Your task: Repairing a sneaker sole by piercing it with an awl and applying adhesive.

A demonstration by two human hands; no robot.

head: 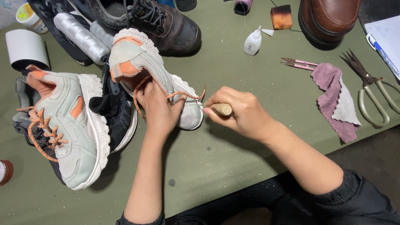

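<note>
A pale grey sneaker (141, 62) with orange trim and orange laces lies on its side at the centre of the green table (233, 75). My left hand (157, 109) presses on its upper near the laces and holds it steady. My right hand (241, 111) is closed around a wooden-handled tool (221, 109), whose tip points at the sneaker's toe; the tip itself is hidden by my fingers. A matching sneaker (71, 125) lies to the left, resting on a black shoe (118, 116).
A brown boot (162, 23), thread spools (81, 37), a roll of tape (26, 48) and a small jar sit at the back left. A white glue bottle (252, 41), a sponge, pink snips (298, 63), a purple cloth (333, 96), large shears (371, 89) and a brown leather shoe (329, 16) lie to the right.
</note>
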